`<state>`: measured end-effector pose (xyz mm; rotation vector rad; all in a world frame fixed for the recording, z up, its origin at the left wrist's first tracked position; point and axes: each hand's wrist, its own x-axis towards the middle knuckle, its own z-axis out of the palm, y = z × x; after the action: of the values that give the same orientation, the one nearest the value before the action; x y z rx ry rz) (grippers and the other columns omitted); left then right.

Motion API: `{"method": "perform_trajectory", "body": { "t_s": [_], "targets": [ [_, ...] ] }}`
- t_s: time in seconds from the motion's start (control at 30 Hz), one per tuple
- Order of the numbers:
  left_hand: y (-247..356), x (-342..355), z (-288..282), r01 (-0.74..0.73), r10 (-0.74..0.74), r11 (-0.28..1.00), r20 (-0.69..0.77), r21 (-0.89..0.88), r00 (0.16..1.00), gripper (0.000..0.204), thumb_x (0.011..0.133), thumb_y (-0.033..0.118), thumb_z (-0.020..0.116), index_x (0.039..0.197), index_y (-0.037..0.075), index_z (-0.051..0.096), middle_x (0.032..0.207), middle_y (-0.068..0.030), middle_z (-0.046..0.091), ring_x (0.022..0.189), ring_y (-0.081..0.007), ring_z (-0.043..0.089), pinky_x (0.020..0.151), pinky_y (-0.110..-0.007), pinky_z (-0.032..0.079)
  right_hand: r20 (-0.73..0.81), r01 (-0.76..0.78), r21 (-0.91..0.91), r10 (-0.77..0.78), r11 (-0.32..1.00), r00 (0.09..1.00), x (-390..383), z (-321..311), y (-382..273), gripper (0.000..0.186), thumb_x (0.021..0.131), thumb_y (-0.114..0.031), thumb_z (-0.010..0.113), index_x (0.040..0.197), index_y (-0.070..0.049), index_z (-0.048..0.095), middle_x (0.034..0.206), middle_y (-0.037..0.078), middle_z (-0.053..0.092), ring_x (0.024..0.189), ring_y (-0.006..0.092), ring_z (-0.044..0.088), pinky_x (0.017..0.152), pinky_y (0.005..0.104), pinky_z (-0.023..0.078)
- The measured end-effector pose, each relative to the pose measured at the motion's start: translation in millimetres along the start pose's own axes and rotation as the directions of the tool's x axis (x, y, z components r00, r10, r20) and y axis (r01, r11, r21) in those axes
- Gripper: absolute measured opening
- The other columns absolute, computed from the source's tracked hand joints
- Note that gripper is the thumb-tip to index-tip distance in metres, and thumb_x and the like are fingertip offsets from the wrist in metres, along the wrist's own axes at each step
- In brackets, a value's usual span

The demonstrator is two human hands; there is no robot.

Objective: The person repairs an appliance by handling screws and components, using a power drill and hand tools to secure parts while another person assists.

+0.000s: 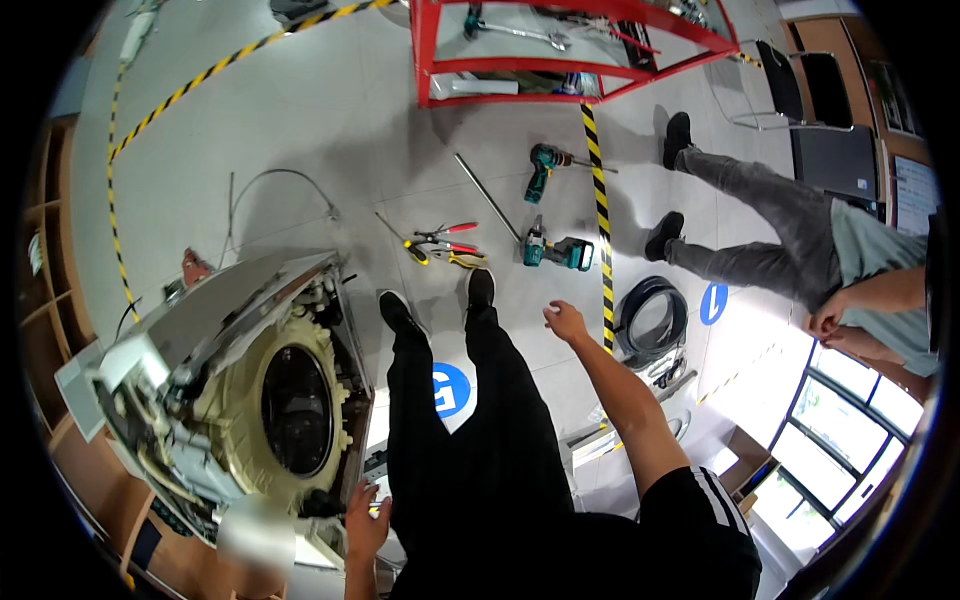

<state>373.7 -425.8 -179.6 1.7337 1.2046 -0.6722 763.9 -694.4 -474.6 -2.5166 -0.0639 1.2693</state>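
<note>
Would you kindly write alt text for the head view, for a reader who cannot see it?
A standing person's left hand rests by a dismantled washing machine lying on its side, while the right hand hangs open and empty. Two cordless drills and pliers lie on the floor ahead.

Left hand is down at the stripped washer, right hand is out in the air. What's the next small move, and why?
Probably bring the right hand across to the washer beside the left hand. The machine lies tipped with its drum opening facing the legs, only the left hand is at its lower front edge, and the right hangs free, holding nothing. The cordless drills lie on the floor farther off.
</note>
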Motion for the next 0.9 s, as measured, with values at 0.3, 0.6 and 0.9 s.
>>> {"method": "perform_trajectory", "body": {
  "t_s": [0.3, 0.6, 0.9],
  "targets": [
    [-151.8, 30.0, 37.3, 0.395, -0.367, 0.858, -0.148, 0.327, 0.918, 0.031, 0.090, 0.028, 0.051, 0.102, 0.001, 0.061, 0.098, -0.0171, 0.062, 0.082, -0.0326, 0.060, 0.070, -0.039, 0.047, -0.312, -0.154, -0.015, 0.141, 0.988, 0.939, 298.1, 73.9, 2.6, 0.064, 0.077, -0.051, 0.056, 0.121, -0.006, 0.046, 0.105, 0.021, 0.059, 0.099, 0.0368, 0.056, 0.085, 0.0420, 0.044],
    [-260.2, 73.6, 83.7, 0.566, -0.567, 0.824, 0.034, 0.042, 0.823, 0.042, 0.091, 0.036, 0.046, 0.116, 0.003, 0.052, 0.100, -0.0152, 0.059, 0.088, -0.0261, 0.056, 0.075, -0.038, 0.044, -0.611, -0.210, 0.118, 0.238, 0.971, 0.755, 512.2, 74.3, 14.5, 0.085, 0.061, -0.060, 0.067, 0.112, 0.003, 0.043, 0.110, 0.028, 0.054, 0.106, 0.0396, 0.052, 0.089, 0.0412, 0.043],
    [-213.9, 67.1, 93.6, 0.263, -0.256, 0.964, -0.123, 0.047, 0.959, 0.038, 0.093, 0.029, 0.045, 0.114, -0.003, 0.051, 0.088, -0.0132, 0.064, 0.065, -0.0144, 0.060, 0.046, -0.021, 0.039, -0.312, -0.180, 0.023, 0.178, 0.983, 0.933, 425.7, -6.1, -17.3, 0.063, 0.055, -0.040, 0.076, 0.093, 0.006, 0.056, 0.087, 0.020, 0.063, 0.083, 0.0302, 0.063, 0.069, 0.0359, 0.050]
  ]
}}
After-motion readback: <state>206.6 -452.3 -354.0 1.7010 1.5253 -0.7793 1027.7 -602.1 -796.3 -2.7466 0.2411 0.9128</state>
